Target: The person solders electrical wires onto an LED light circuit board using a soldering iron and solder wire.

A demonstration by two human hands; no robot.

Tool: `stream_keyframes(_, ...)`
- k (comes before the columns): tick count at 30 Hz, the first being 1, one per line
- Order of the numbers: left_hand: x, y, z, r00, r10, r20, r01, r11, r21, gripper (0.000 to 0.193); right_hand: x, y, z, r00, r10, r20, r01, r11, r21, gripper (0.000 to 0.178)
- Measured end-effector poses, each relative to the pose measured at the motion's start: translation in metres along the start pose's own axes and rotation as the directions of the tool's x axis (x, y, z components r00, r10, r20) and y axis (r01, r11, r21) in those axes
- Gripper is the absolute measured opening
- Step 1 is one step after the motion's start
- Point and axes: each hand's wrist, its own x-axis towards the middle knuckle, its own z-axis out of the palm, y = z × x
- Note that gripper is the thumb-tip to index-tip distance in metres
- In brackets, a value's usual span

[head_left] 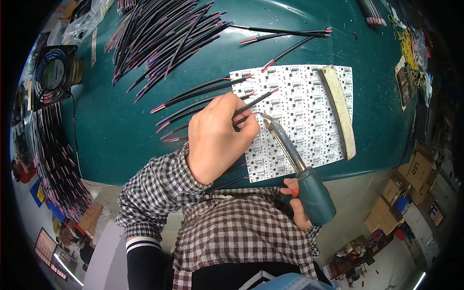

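My left hand [216, 135] pinches a thin black cable [251, 105] with coloured wire ends over the left part of a white circuit board panel [299, 130]. A second cable end shows beneath its fingertips. My right hand [300, 212] is wrapped round the green handle of a soldering gun [316, 195], a finger by its red trigger. The gun's tip meets the board area just right of my left fingertips; whether it touches a wire is too small to tell. Several black cables [193, 93] stick out from the panel's left edge. Across the panel's right side lies a pale bar [340, 111].
A big pile of black cables [164, 41] covers the back left of the green table [116, 130]. Loose cables [290, 33] lie behind the panel. At the left stand a small fan [52, 77] and a hanging cable bundle [58, 164]. Yellow wire [408, 48] sits far right.
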Motion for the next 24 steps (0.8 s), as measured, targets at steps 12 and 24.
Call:
stream_keyframes(12, 0.001, -0.001, -0.001, 1.000, 0.031, 0.002, -0.031, 0.999, 0.020, 0.018, -0.002, -0.001, 0.000, 1.000, 0.005, -0.021, -0.005, 1.000, -0.005, 0.068)
stream_keyframes(24, -0.001, -0.001, 0.004, 0.998, 0.009, -0.066, -0.011, 1.000, -0.024, 0.017, 0.000, 0.004, -0.006, 0.999, -0.050, -0.004, 0.050, 0.997, -0.059, 0.068)
